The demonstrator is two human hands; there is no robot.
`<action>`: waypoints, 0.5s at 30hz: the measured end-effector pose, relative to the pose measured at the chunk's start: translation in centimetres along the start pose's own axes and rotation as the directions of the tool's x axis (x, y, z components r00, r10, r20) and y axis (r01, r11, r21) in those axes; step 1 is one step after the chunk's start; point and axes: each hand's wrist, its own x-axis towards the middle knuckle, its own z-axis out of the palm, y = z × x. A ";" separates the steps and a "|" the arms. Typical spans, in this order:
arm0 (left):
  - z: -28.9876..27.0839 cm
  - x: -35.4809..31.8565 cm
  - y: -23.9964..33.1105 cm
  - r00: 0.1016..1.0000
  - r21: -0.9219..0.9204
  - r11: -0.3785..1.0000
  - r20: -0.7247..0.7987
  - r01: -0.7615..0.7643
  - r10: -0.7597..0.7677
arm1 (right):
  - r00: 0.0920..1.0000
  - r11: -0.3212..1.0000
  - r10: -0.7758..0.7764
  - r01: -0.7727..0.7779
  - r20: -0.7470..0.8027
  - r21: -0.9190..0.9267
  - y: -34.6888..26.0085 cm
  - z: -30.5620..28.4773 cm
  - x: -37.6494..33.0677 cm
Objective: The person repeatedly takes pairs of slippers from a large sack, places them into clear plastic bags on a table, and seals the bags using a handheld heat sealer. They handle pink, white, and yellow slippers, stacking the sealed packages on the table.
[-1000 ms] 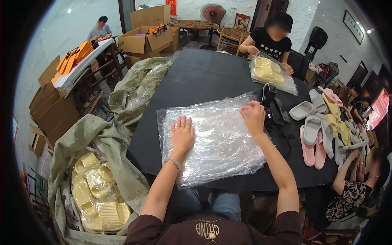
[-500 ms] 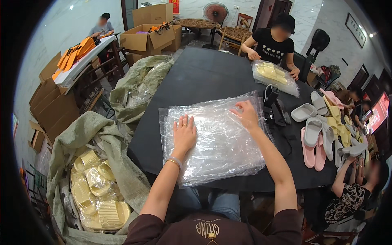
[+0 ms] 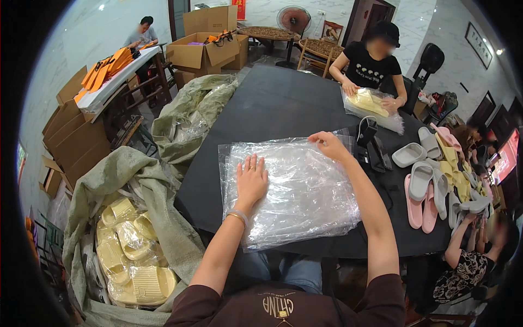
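Pale marbled walls (image 3: pixel 447 32) ring the workroom, and before me stretches a black table (image 3: pixel 272 98) with a stack of clear plastic bags (image 3: pixel 305 201) lying flat near its front edge. The seated person's left hand (image 3: pixel 252 182) rests palm down on the left part of the stack, fingers stretched out, gripping nothing. At the far right of the stack the right hand (image 3: pixel 333 148) is half curled, thumb and fingers bent close to the film; I cannot tell whether it has hold of a bag. Just beyond stands a black device (image 3: pixel 376 152) with a pale cable, and grey slippers (image 3: pixel 408 155) and pink slippers (image 3: pixel 414 204) crowd the right side. Across the table a co-worker (image 3: pixel 373 68) handles bagged yellow slippers (image 3: pixel 368 101). Left of the table, a green sack (image 3: pixel 95 185) gapes around more wrapped yellow pairs (image 3: pixel 147 284).
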 end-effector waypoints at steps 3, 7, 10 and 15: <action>0.1 -0.1 -0.2 1.000 -0.006 1.000 -0.011 0.001 -0.001 | 0.984 0.997 0.069 -0.073 0.167 0.015 -2.1 -1.4 -0.3; -0.2 -0.1 0.1 1.000 -0.003 1.000 0.000 -0.005 0.005 | 0.964 0.990 -0.019 -0.019 0.265 0.138 -0.7 -1.7 -0.3; 0.0 0.1 0.0 1.000 -0.004 1.000 0.001 -0.006 0.006 | 0.923 0.930 0.059 -0.190 0.380 0.316 -1.1 -1.6 -0.1; -0.2 -0.1 0.0 1.000 -0.019 1.000 -0.009 -0.007 0.007 | 0.933 0.905 0.041 -0.187 0.357 0.383 -1.9 -1.0 0.4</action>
